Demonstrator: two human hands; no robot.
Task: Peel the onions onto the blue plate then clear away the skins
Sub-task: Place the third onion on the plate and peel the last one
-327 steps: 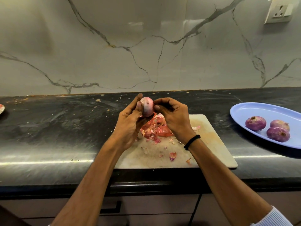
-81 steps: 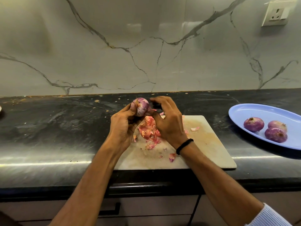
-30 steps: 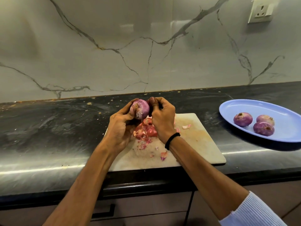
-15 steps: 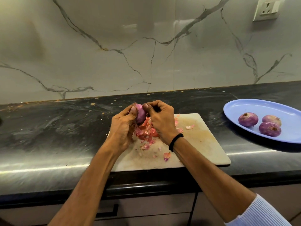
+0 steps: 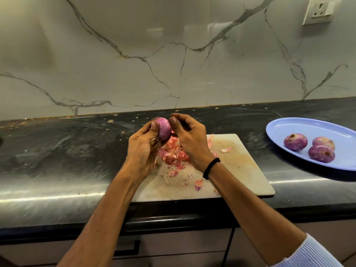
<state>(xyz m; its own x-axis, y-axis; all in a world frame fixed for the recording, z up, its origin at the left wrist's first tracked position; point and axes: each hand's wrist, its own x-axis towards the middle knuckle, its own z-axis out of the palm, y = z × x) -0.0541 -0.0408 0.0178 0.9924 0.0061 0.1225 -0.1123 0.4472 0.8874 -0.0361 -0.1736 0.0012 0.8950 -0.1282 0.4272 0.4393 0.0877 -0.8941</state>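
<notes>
left hand (image 5: 141,151) round the onion (image 5: 163,129), right hand (image 5: 189,139) against its side

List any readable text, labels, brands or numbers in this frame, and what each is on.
None readable.
The wall socket shows no legible marking at this size.
The blue plate and the cutting board carry no print that can be seen.

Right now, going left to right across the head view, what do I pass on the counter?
In order: left hand → held onion → right hand → skin scrap → blue plate.
</notes>
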